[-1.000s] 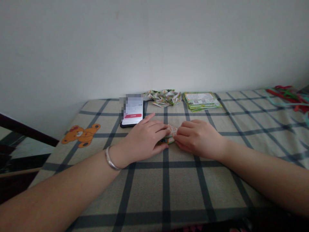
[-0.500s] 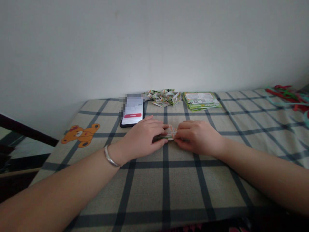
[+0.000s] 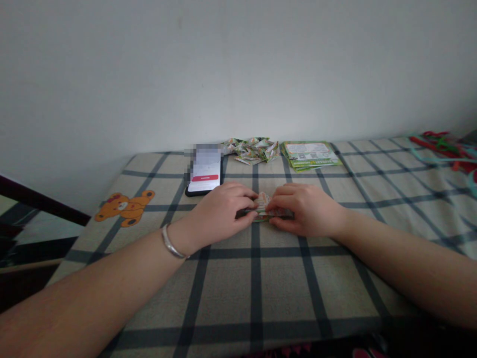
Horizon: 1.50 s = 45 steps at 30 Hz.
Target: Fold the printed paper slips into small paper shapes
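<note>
Low over the checked tablecloth, a small folded piece of printed paper (image 3: 263, 201) sits between my two hands. My left hand (image 3: 229, 209), with a silver bangle on its wrist, pinches the paper's left side between thumb and fingers. From the right, my right hand (image 3: 303, 209) closes on the other side, thumb below and fingers above. My fingers cover much of the paper, so its full shape is hidden.
A phone (image 3: 204, 171) lies just beyond my left hand. Several folded paper pieces (image 3: 255, 150) are heaped by the wall, beside a stack of green printed sheets (image 3: 313, 154). Red and green items (image 3: 445, 146) lie far right. A bear figure (image 3: 126, 208) decorates the tablecloth's left side.
My right hand has shifted slightly left, its fingers now further over the paper. More of the paper's lower edge shows between my hands. My left hand has barely moved.
</note>
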Tool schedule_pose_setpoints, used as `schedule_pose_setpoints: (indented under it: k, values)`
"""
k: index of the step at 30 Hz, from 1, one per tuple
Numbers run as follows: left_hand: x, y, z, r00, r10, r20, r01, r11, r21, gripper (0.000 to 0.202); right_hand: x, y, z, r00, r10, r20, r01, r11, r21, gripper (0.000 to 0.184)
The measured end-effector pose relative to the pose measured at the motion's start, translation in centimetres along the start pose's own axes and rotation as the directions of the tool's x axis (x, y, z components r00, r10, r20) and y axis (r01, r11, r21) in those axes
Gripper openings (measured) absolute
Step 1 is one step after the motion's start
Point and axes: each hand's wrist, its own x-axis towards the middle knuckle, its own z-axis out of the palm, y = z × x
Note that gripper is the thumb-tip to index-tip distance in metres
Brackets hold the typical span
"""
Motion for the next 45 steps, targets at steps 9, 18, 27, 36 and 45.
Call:
schedule_pose_setpoints:
  k: [9,18,27,36,45]
  values:
    - [0.2,0.1,-0.1,0.997,0.070,-0.017,-0.067,0.987,0.145,0.019,0.6,-0.2,0.3,0.998,0.046,-0.038,-0.047,0.999,-0.019,0.020]
    - [0.1,0.2,-0.1,0.995,0.080,-0.065,-0.067,0.981,0.183,0.018,1.0,-0.5,0.7,0.991,0.103,-0.087,-0.107,0.994,-0.038,0.018]
    - [0.2,0.2,0.1,0.998,0.004,-0.067,0.004,0.993,0.120,0.019,1.3,-0.1,1.0,0.988,0.114,-0.100,-0.112,0.994,0.018,0.015]
    - [0.3,0.2,-0.1,0.999,0.035,-0.017,-0.032,0.987,0.154,0.016,1.4,0.3,1.6,0.984,0.123,-0.132,-0.106,0.986,0.129,0.011]
    - [0.1,-0.1,0.2,0.995,0.099,-0.019,-0.093,0.977,0.190,0.019,1.2,0.3,1.3,0.978,0.163,-0.132,-0.144,0.979,0.143,0.011]
